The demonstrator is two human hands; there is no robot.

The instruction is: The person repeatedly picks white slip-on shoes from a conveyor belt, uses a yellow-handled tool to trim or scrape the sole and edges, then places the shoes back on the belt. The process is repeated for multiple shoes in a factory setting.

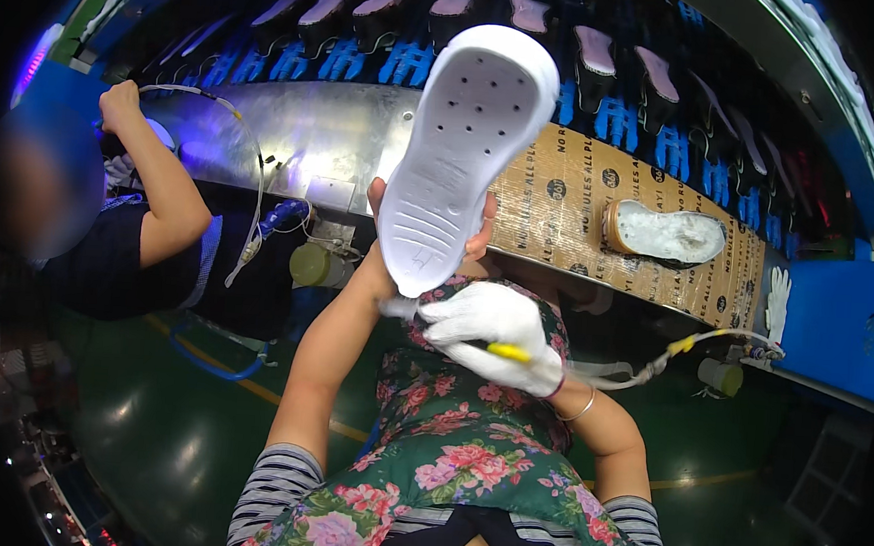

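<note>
A white sole (444, 163) with small holes near its far end and ridges near its near end stands tilted in front of me. My bare left hand (481, 233) grips it from behind, fingers showing at both sides, the palm hidden. Just below the sole's near tip is my right hand (489, 324), in a white glove. It is closed around a brush with a yellow part (509, 353) and a clear hose trailing right. The brush head (400, 308) is motion-blurred close to the tip; I cannot tell whether they touch.
A shoe upper with a whitish bottom (671, 235) lies on printed brown cardboard (562, 196) to the right. Behind, several shoes (456, 2) sit on blue holders. Another person's arm (167, 181) is raised at left near a hose. A white glove (777, 304) hangs far right.
</note>
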